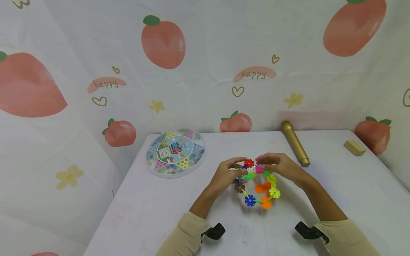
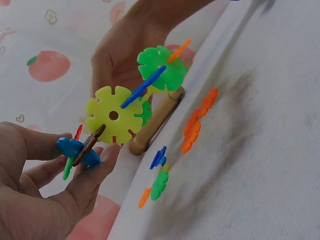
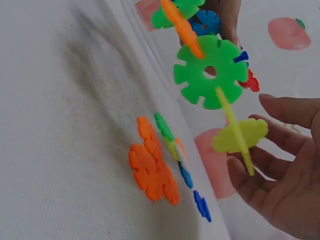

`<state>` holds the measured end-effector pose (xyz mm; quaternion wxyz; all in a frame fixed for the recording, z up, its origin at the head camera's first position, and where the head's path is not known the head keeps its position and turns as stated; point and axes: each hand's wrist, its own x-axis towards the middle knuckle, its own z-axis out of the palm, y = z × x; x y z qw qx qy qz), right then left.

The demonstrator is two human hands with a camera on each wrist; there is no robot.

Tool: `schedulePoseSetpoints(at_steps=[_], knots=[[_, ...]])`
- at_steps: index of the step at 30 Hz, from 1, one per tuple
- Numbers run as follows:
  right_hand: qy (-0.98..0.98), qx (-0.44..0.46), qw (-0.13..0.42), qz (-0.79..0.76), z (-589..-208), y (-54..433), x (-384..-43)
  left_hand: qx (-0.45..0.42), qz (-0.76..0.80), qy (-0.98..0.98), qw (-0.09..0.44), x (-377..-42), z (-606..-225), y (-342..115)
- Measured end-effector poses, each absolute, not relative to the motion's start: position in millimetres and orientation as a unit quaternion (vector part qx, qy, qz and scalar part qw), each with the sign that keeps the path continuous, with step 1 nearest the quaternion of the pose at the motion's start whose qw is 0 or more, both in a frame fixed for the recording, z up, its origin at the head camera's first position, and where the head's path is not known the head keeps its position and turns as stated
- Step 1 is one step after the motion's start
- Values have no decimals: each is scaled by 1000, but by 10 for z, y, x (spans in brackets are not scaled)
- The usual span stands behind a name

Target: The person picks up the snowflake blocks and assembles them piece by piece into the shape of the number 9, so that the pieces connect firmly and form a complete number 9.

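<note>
Linked flower-disc ring (image 1: pixel 274 192) up front, colourful, raised over the worktop (image 1: pixel 253 234) | left hand (image 1: pixel 224 176) — pinching its left edge | right hand (image 1: pixel 283 166) — thumb and fingers on its far right | orange discs (image 1: pixel 259 188) below | round game box (image 1: pixel 175 149) left, gold tube (image 1: pixel 295 143) right

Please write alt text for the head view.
A person's left hand grips a chain of colourful notched discs over a table, the right hand at its far side. Beyond lie a Chinese checkers set, a golden cylinder and a beige block.
</note>
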<state>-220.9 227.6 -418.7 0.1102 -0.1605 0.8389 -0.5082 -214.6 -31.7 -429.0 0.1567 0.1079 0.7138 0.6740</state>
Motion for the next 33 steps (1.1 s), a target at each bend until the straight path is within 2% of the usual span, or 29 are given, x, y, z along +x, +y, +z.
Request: schedulePoseSetpoints(at_steps=[12, 33], knots=[[839, -167, 125, -502, -4210, 2254, -2238, 101, 678, 710, 163, -2152, -4297, -311], [845, -167, 139, -488, -4182, 2201, -2225, 118, 652, 735, 139, -2150, -4345, -339]])
